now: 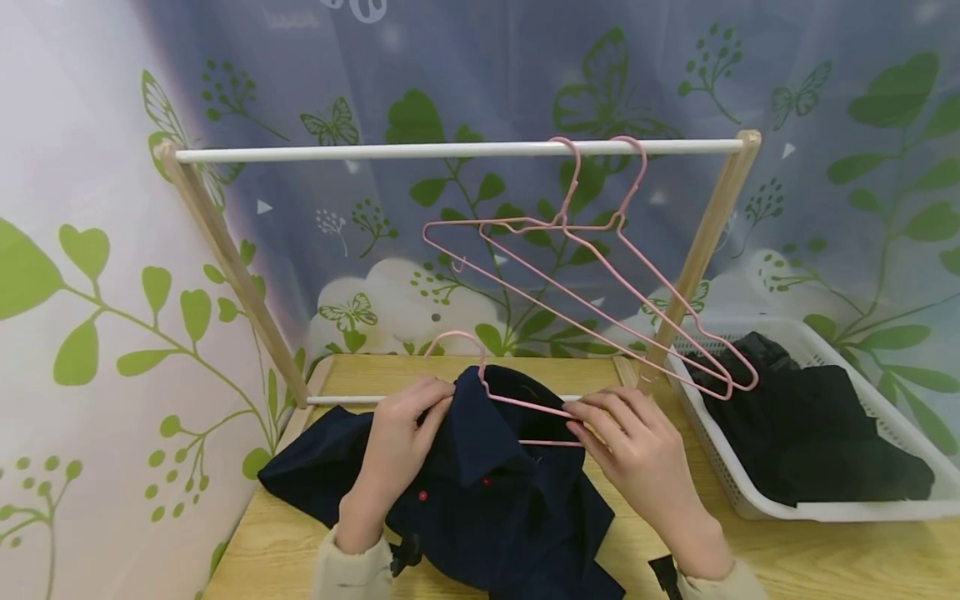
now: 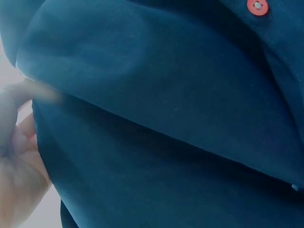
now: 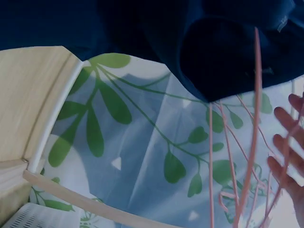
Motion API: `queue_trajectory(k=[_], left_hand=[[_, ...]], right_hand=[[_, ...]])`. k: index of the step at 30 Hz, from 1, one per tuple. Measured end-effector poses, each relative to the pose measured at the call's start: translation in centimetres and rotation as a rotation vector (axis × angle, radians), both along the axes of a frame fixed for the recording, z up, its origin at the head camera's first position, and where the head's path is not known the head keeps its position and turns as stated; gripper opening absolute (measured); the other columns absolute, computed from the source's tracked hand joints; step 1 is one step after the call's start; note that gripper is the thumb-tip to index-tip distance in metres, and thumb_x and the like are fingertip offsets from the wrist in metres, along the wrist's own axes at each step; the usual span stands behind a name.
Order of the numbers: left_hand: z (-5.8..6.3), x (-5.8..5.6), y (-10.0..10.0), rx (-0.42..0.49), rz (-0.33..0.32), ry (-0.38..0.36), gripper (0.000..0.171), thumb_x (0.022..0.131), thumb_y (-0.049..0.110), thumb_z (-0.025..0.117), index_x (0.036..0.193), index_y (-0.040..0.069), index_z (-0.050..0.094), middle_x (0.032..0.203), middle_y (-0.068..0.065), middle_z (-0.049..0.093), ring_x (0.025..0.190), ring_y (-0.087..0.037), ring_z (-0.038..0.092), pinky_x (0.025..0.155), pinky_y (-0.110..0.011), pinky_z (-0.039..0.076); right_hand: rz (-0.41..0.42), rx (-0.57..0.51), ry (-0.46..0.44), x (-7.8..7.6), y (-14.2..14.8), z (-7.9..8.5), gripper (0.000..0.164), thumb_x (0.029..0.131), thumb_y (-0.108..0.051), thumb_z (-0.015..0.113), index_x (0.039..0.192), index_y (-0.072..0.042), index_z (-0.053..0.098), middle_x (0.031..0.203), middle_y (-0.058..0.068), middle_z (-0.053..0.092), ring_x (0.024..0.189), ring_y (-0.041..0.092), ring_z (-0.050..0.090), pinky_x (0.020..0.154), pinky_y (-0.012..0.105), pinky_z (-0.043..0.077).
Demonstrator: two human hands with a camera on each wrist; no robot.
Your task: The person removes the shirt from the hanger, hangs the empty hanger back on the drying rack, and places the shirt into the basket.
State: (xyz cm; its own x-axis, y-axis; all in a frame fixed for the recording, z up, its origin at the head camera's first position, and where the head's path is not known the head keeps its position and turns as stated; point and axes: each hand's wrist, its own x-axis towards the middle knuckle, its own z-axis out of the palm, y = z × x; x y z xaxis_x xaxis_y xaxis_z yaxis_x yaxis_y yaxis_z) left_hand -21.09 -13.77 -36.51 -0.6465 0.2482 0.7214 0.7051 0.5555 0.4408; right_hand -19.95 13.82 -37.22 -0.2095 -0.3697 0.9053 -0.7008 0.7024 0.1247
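A navy collared shirt (image 1: 480, 517) with small red buttons hangs over the wooden table, between my hands. My left hand (image 1: 405, 429) pinches the cloth beside the collar. In the left wrist view, the left thumb (image 2: 33, 90) lies at the edge of the navy fabric (image 2: 156, 104). A pink hanger (image 1: 525, 404) is partly inside the shirt, its hook standing above the collar and its left arm hidden by cloth. My right hand (image 1: 633, 442) holds the exposed right arm of that hanger. In the right wrist view, the right fingers (image 3: 282, 121) are beside the pink wire.
Two pink hangers (image 1: 600, 225) hang from the white rail (image 1: 360, 153) of a wooden-sided rack (image 1: 232, 267) behind the shirt. On the right, a white basket (image 1: 731, 492) holds dark clothes (image 1: 810, 425). A leaf-patterned curtain (image 1: 465, 92) backs the wooden table (image 1: 255, 542).
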Motion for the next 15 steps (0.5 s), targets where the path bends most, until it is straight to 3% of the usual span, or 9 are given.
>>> queue_trajectory(k=[7,15], left_hand=[[-0.22,0.03,0.51,-0.01,-0.037,-0.011,0.012,0.092,0.013,0.056,0.092,0.014,0.068,0.087,0.002,0.065,0.075,-0.009,0.06,0.066,-0.025,0.049],[-0.01,0.09,0.33,-0.009,-0.039,-0.046,0.012,0.092,0.014,0.055,0.093,0.013,0.068,0.088,0.002,0.065,0.077,-0.009,0.061,0.067,-0.026,0.05]], right_hand=[[0.046,0.0,0.101,-0.4,-0.71,-0.56,0.023,0.09,-0.025,0.059,0.08,-0.008,0.071,0.069,0.002,0.06,0.07,0.023,0.055,0.064,0.035,0.044],[0.064,-0.025,0.084,-0.42,-0.84,-0.82,0.024,0.09,-0.027,0.06,0.078,-0.009,0.071,0.065,0.0,0.059,0.068,0.022,0.054,0.064,0.033,0.043]])
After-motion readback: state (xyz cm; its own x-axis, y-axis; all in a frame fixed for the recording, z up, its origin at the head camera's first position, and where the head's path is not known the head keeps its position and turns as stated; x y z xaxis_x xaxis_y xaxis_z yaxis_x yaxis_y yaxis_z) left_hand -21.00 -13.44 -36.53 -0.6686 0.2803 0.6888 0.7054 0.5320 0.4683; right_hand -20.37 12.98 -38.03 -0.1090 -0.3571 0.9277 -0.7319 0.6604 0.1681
